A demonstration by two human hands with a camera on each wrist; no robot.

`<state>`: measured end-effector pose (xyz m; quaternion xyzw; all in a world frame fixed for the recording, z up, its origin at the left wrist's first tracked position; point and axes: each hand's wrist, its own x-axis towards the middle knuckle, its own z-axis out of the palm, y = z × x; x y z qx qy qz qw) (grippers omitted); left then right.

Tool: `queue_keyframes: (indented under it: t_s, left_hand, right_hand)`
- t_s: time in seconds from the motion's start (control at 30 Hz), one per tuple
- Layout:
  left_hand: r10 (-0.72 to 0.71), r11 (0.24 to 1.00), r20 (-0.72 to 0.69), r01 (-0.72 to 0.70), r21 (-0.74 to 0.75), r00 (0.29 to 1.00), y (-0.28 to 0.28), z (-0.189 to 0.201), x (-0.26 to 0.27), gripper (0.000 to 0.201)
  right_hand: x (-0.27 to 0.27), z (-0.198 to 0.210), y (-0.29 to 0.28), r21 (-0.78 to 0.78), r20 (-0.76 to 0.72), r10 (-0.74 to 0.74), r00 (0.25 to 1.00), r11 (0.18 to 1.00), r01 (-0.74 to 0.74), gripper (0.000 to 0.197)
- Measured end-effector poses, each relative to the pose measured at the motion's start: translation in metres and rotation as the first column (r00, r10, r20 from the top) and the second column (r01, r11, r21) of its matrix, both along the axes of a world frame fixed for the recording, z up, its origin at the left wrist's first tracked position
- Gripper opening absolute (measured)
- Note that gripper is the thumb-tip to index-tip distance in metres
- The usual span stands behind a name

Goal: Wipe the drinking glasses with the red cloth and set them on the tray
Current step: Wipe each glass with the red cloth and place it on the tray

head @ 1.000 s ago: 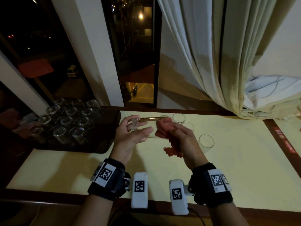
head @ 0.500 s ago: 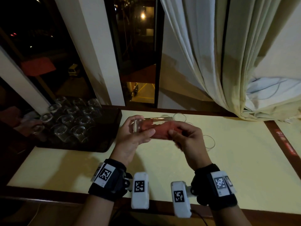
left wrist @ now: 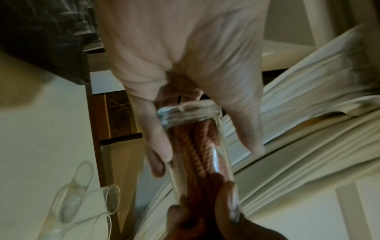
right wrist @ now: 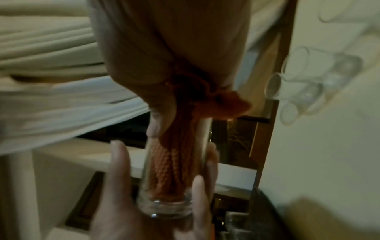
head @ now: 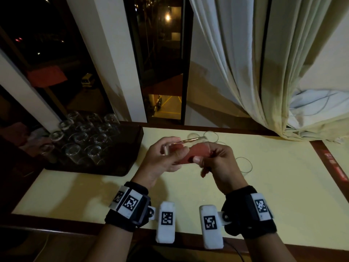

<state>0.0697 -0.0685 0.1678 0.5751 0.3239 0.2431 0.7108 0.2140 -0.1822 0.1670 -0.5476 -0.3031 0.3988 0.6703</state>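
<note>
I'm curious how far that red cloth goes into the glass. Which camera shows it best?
The right wrist view: the red cloth fills the glass almost to its base. The left wrist view shows the cloth through the wall, partly behind fingers. The head view shows only a red patch between both hands.

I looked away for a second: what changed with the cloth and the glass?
The right hand pushed the red cloth from outside the glass down inside it, near its base. The left hand grips the glass sideways as before. The tray and loose glasses stayed put.
</note>
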Motion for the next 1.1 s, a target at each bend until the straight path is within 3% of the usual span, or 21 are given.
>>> queue_keyframes:
  t_s: [0.13, 0.27, 0.33, 0.4, 0.5, 0.57, 0.63, 0.73, 0.8, 0.87, 0.93, 1.0, 1.1]
  left_hand:
    - [-0.039, 0.997, -0.037, 0.041, 0.059, 0.999, 0.002, 0.001, -0.002, 0.07]
    - [-0.005, 0.925, -0.083, 0.037, 0.379, 0.997, 0.003, -0.002, -0.007, 0.068]
    - [-0.024, 0.881, -0.08, 0.058, 0.47, 0.997, 0.0, -0.004, -0.006, 0.069]
    - [-0.015, 0.881, -0.077, 0.049, 0.47, 0.997, -0.002, -0.008, -0.004, 0.069]
    - [-0.013, 0.967, -0.088, 0.035, 0.252, 0.996, 0.0, -0.011, 0.0, 0.076]
    - [-0.036, 0.976, -0.115, 0.059, 0.211, 0.993, 0.002, -0.01, 0.001, 0.073]
    - [-0.024, 0.955, -0.109, 0.055, 0.293, 0.994, 0.003, -0.007, 0.0, 0.068]
    - [0.016, 0.883, -0.092, 0.029, 0.468, 0.996, 0.0, -0.006, -0.004, 0.064]
    - [0.012, 0.817, -0.105, 0.051, 0.574, 0.994, -0.002, -0.009, -0.004, 0.069]
    - [-0.014, 0.836, -0.111, 0.072, 0.544, 0.994, -0.002, -0.01, -0.001, 0.072]
    - [-0.071, 0.929, -0.114, 0.108, 0.355, 0.991, -0.001, -0.008, 0.003, 0.076]
    - [-0.105, 0.974, -0.108, 0.124, 0.19, 0.989, 0.0, -0.01, 0.007, 0.078]
    - [-0.044, 0.976, -0.074, 0.059, 0.209, 0.996, 0.001, -0.012, 0.007, 0.066]
  right_hand:
    - [-0.001, -0.003, 0.0, 0.04, 0.044, 0.037, 0.998, 0.998, -0.039, 0.029]
    - [0.007, 0.006, -0.004, -0.022, -0.08, 0.215, 0.973, 0.976, -0.218, 0.03]
    - [0.008, 0.009, -0.003, -0.054, -0.103, 0.214, 0.971, 0.974, -0.22, 0.032]
    - [0.007, 0.007, 0.0, -0.073, -0.082, 0.116, 0.99, 0.99, -0.122, 0.027]
    - [0.003, 0.004, 0.004, -0.028, -0.063, -0.003, 0.998, 1.0, 0.001, 0.025]
    - [0.001, 0.002, 0.004, -0.008, 0.019, -0.044, 0.999, 0.999, 0.044, 0.031]
    - [0.001, 0.002, 0.004, -0.02, 0.09, -0.033, 0.995, 0.999, 0.035, 0.032]
    - [0.008, 0.005, 0.002, -0.038, -0.022, 0.106, 0.994, 0.994, -0.106, 0.023]
    - [0.013, 0.005, 0.0, -0.046, -0.041, 0.12, 0.992, 0.991, -0.122, 0.023]
    - [0.013, 0.001, 0.002, -0.018, -0.028, 0.038, 0.999, 0.999, -0.039, 0.026]
    - [0.008, -0.003, 0.003, 0.032, -0.035, -0.047, 0.998, 0.998, 0.049, 0.028]
    - [0.004, -0.008, 0.004, 0.04, -0.01, -0.105, 0.994, 0.994, 0.105, 0.035]
    - [0.003, -0.011, 0.002, 0.026, -0.037, -0.067, 0.997, 0.997, 0.068, 0.037]
